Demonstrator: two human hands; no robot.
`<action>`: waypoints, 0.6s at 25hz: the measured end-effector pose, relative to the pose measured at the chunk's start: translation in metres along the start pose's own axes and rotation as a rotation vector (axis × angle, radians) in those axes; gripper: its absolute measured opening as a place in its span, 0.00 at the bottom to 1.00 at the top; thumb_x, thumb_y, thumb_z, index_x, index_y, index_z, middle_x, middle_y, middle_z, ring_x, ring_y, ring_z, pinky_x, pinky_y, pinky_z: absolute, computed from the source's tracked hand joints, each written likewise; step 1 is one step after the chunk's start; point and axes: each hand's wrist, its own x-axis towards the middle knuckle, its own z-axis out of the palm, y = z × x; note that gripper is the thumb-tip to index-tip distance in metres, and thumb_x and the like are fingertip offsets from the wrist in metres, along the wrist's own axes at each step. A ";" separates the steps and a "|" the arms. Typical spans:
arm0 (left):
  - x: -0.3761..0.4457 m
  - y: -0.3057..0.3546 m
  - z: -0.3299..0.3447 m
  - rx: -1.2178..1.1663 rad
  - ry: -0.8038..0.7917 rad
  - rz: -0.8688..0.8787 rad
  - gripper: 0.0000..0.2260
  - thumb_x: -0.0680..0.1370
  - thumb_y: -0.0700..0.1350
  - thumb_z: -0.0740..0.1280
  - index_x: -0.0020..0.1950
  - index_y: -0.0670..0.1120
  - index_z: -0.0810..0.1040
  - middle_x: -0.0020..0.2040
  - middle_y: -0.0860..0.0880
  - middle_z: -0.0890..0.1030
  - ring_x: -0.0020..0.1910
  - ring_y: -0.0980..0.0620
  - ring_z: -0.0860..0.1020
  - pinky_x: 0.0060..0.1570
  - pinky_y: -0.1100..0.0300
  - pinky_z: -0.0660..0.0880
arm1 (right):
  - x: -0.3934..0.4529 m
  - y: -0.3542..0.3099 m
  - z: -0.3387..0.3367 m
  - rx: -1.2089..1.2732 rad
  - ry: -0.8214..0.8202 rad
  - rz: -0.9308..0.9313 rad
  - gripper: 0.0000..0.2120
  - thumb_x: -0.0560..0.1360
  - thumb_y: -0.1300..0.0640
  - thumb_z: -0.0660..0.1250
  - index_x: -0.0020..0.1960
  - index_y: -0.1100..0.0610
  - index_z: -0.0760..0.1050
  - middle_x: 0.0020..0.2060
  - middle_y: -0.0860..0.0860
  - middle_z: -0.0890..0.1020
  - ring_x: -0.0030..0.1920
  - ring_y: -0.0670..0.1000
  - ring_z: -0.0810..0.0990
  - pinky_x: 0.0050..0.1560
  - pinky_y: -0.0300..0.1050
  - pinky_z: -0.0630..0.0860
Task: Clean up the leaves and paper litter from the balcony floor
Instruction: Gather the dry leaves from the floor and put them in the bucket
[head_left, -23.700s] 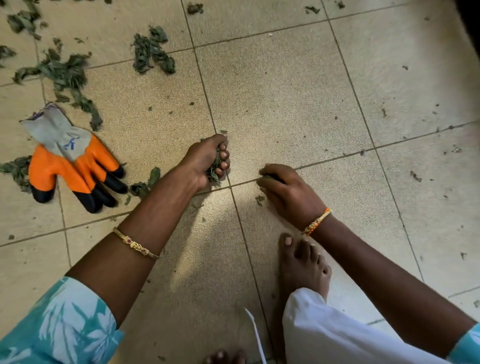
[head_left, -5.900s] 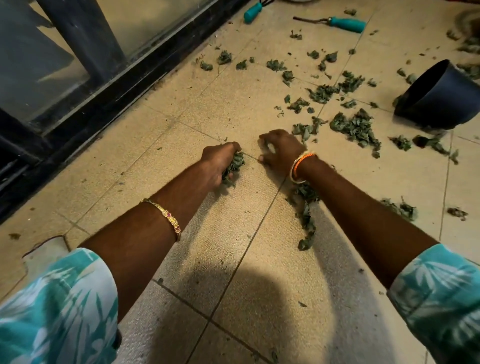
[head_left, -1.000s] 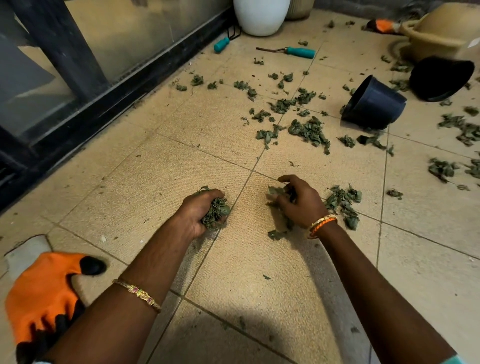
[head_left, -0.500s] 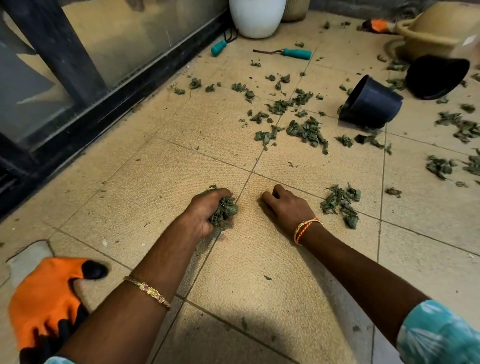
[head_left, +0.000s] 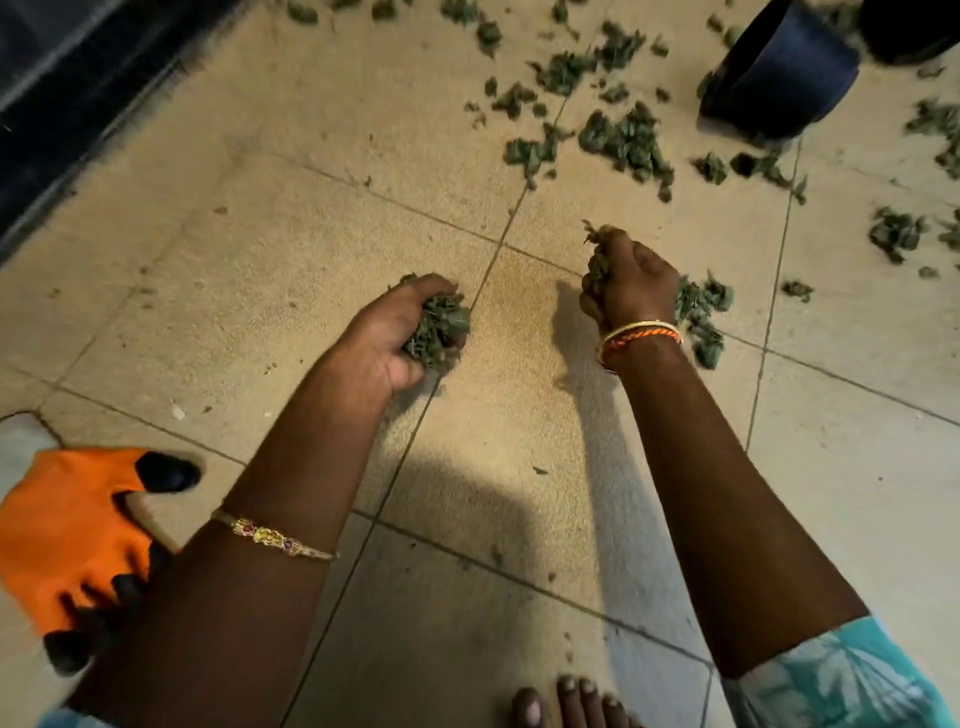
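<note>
The left hand (head_left: 400, 332) is curled round a wad of leaves (head_left: 439, 327), knuckles up, low over the tiled floor (head_left: 291, 270). The right hand (head_left: 631, 286) pinches a smaller clump (head_left: 596, 260), which stands roughly upright, its tip pointing away from the person. A loose pile (head_left: 701, 317) lies just right of that hand; more scattered leaves (head_left: 623, 135) spread beyond both hands toward a tipped dark pot (head_left: 779, 83). Bare tile lies between the 2 hands. A dark door frame (head_left: 62, 104) edges the floor far left. An orange glove (head_left: 67, 540) lies beside the left forearm.
</note>
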 end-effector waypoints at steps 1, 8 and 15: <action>-0.010 0.000 0.000 -0.021 -0.013 -0.025 0.08 0.79 0.42 0.64 0.39 0.45 0.72 0.24 0.48 0.75 0.22 0.52 0.72 0.32 0.57 0.67 | -0.013 -0.006 0.003 0.137 -0.014 0.104 0.14 0.77 0.62 0.62 0.33 0.58 0.71 0.20 0.47 0.66 0.19 0.45 0.61 0.19 0.32 0.57; -0.140 0.008 -0.012 -0.187 0.037 -0.233 0.10 0.78 0.46 0.66 0.38 0.48 0.72 0.26 0.50 0.74 0.24 0.55 0.73 0.24 0.68 0.68 | -0.124 -0.089 -0.002 0.422 -0.214 0.651 0.14 0.79 0.56 0.57 0.35 0.54 0.64 0.21 0.46 0.60 0.18 0.42 0.57 0.12 0.33 0.54; -0.347 0.114 0.044 -0.461 0.046 -0.234 0.13 0.80 0.47 0.61 0.36 0.49 0.66 0.21 0.52 0.67 0.18 0.56 0.66 0.17 0.70 0.60 | -0.227 -0.293 0.017 0.318 -0.413 0.899 0.15 0.77 0.58 0.55 0.32 0.55 0.68 0.24 0.48 0.66 0.20 0.44 0.61 0.14 0.30 0.52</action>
